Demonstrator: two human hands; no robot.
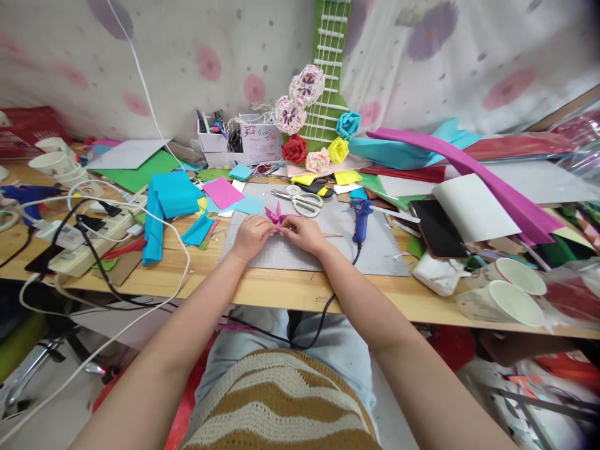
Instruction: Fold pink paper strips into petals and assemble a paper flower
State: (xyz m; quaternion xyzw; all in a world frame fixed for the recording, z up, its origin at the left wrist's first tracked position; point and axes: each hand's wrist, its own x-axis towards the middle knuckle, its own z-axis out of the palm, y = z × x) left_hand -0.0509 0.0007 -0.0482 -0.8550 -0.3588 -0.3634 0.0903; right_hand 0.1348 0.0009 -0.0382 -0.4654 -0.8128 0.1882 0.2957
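A small folded magenta paper piece [276,217] sits on the grey cutting mat [375,250] in the middle of the wooden table. My left hand [252,237] pinches its left side with curled fingers. My right hand [304,234] pinches its right side, fingertips meeting the other hand's. Both hands rest on the mat. A thin wooden stick [334,235] lies just right of my right hand.
Scissors [300,200] and a blue glue gun [360,219] lie behind the hands. Blue paper sheets [169,200] and a power strip [89,240] with cables are left. A phone [435,228] and paper cups [506,294] are right. Paper flowers [304,84] stand at the back.
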